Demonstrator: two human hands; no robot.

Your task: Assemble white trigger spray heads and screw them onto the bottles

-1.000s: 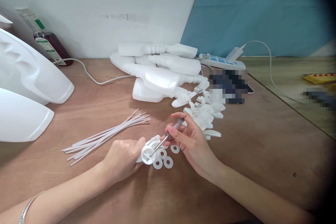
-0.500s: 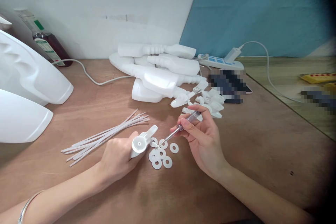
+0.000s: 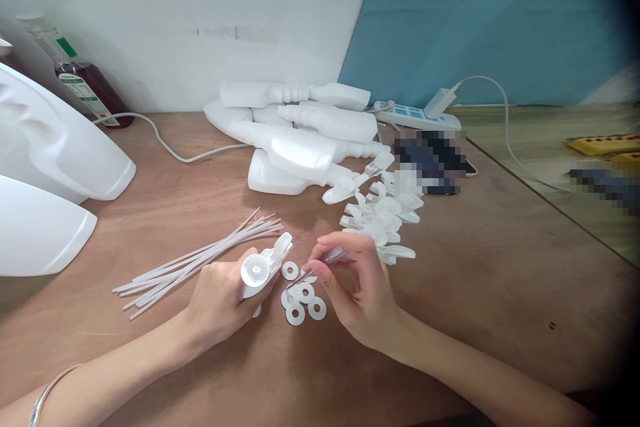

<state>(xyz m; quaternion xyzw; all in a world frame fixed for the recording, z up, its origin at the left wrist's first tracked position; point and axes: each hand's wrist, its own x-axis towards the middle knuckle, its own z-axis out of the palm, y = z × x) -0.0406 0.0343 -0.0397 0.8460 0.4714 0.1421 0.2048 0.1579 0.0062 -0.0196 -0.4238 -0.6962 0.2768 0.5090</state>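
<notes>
My left hand (image 3: 216,300) is closed around a white plastic sprayer head (image 3: 257,271), its round end turned up and a lever sticking out to the right. In my right hand (image 3: 365,288) is a slim screwdriver (image 3: 334,255) with a clear handle, pinched between thumb and fingers. Its metal tip points down-left at a cluster of flat white ring washers (image 3: 317,309) on the table; whether it touches one, I cannot tell. Part of another white disc shows under my left hand. Beyond my right hand lies a pile of small white plastic levers (image 3: 387,210).
Thin white tubes (image 3: 200,261) lie bundled at left. Hollow white plastic housings (image 3: 300,150) are piled at the back, with large white bottle-like pieces (image 3: 55,140) far left. A dark bottle (image 3: 90,90), a power strip (image 3: 420,117) and a pixelated phone (image 3: 435,153) are behind.
My right hand has moved left and down with the screwdriver, bringing its tip to the left part of the washers. My left hand has shifted slightly left with the sprayer head.
</notes>
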